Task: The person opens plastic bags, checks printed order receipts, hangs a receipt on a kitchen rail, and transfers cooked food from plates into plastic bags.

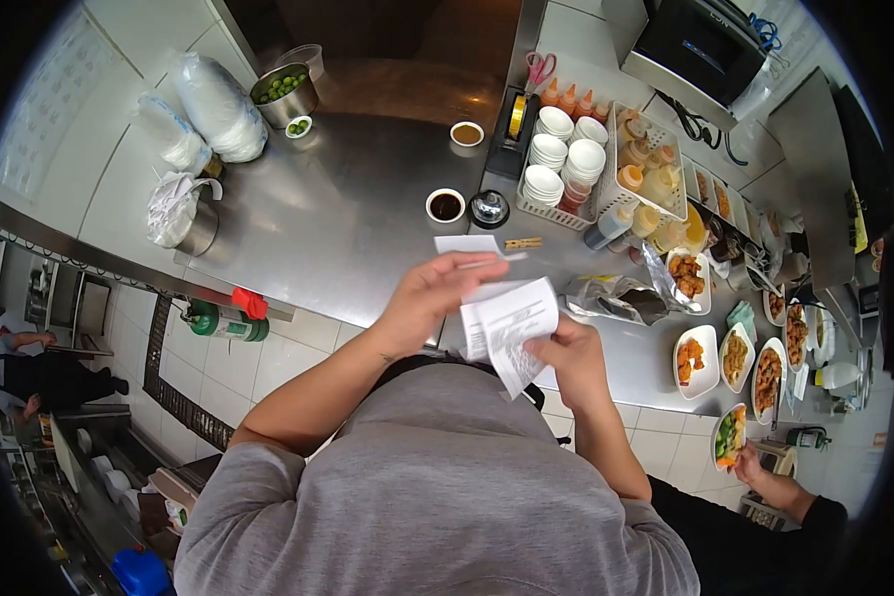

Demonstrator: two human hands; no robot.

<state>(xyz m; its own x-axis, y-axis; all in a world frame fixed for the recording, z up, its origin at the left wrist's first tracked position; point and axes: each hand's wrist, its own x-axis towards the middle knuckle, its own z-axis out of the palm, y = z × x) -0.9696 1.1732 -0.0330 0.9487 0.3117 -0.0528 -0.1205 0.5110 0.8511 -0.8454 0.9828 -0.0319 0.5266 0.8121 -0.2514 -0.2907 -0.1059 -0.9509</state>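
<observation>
You hold printed slips (512,323) by the steel counter (358,219)
Your right hand (572,360) grips them; your left hand (441,294) is just beside; a call bell (489,209), dark sauce cup (445,206) and clothespin (522,242) lie beyond; to your right, a co-worker's hand (751,465) holds a food dish (717,449).

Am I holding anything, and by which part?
Your right hand pinches the paper slips near their right edge, thumb on the front. Whether your left hand grips any paper can't be told.
</observation>
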